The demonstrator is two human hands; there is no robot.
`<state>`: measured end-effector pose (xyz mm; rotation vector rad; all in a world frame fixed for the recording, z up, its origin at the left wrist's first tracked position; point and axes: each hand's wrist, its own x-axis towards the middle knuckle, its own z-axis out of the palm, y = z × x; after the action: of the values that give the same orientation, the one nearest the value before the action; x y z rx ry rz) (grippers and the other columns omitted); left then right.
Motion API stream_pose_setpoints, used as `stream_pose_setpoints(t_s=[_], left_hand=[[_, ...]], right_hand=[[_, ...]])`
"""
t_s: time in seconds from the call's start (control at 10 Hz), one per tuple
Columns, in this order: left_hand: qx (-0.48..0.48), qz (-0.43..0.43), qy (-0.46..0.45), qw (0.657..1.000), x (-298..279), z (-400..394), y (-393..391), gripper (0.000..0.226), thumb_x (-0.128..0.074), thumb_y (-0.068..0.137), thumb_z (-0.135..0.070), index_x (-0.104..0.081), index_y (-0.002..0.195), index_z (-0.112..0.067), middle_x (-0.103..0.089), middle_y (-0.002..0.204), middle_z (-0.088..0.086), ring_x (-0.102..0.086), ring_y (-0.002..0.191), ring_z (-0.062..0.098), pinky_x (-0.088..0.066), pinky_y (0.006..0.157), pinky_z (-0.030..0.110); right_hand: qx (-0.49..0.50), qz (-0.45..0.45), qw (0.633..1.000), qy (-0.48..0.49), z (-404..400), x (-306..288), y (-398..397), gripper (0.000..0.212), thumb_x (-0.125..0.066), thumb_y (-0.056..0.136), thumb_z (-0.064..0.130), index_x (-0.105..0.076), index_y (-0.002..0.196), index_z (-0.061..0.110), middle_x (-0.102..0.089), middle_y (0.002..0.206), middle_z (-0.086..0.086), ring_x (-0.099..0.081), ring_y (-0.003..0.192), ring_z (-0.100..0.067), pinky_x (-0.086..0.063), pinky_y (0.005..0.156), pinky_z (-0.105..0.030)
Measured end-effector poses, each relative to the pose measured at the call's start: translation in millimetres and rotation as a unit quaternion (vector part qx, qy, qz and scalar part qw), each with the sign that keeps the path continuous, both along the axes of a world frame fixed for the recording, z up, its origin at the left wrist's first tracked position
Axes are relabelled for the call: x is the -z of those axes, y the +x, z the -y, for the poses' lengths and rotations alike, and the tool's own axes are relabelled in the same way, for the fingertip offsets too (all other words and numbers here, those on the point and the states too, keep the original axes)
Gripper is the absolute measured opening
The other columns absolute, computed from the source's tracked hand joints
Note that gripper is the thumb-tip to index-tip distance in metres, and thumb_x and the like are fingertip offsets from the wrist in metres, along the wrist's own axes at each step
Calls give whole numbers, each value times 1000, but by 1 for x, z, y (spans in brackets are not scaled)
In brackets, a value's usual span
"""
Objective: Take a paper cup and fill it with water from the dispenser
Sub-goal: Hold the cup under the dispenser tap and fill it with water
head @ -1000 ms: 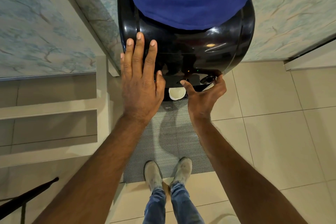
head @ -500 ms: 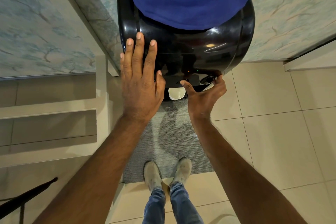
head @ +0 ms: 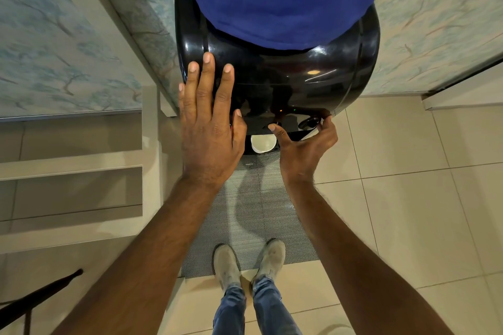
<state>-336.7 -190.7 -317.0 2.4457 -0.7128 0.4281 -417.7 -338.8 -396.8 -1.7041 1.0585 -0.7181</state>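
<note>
Looking down from the head camera, the far left showed a pale wall panel (head: 49, 35) with a faint blue branch pattern, and below it cream steps (head: 70, 168) running toward the lower left corner, where a dark rail (head: 40, 294) cut in. Next came the left hand (head: 211, 128), laid flat with its fingers spread and straight, palm down on the glossy black dispenser (head: 299, 81); it gripped nothing. A blue cover (head: 285, 0) draped the bottle on top of the dispenser. Just right of the left thumb, the paper cup (head: 263, 143) stood upright in the dispenser's recess, its white mouth open to the camera, with neither hand touching it; whether it held water could not be told. The right hand (head: 304, 147) was half open beside the cup, thumb stretched toward the middle of the recess and fingers curled up to the dispenser's lower front edge near a dark round tap (head: 309, 124); whether the fingertips pressed the tap could not be told. Below, a grey woven mat (head: 253, 215) lay in front of the dispenser, and the person's two pale shoes (head: 249, 264) stood on its near edge. Cream floor tiles (head: 408, 198) filled the right side.
</note>
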Motion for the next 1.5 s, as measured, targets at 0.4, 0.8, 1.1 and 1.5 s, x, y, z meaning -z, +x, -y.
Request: stream_pose_setpoints(t_s=[0.4,0.8,1.1,1.5], left_hand=[[-2,-2,2,1000,0,1,0,67,-54,99,-19,-29,161,-12,-21,169,19,-12,158,35,-22,128,59],[0,-7,-1,1000,0,1,0,67,-54,99,-19,-29,161,-11,-21,169,19,-12,158,35,-22,127,60],[1,-3,-3,1000,0,1,0,67,-54,98,-18,-30,160,-12,-22,169,19,-12,158,34,-21,128,59],[0,0,-4,1000,2,0,1,67,-54,99,-18,-29,161,-12,-22,169,19,-12,158,35,-22,127,60]], right_hand=[[-6,1,1000,-23,0,-1,0,117,-99,63,39,-31,153,4,-32,144,-7,-34,131,-14,-31,105,2],[2,-2,1000,-9,-1,-5,-1,115,-100,63,33,-32,152,5,-31,142,-4,-33,123,-3,-32,106,1],[3,1,1000,-12,-2,-8,-1,114,-100,64,32,-33,152,5,-33,144,-10,-28,121,26,-32,101,3],[-3,-3,1000,-14,-2,-7,-1,115,-99,64,35,-32,153,7,-33,146,-8,-34,128,-7,-35,106,-2]])
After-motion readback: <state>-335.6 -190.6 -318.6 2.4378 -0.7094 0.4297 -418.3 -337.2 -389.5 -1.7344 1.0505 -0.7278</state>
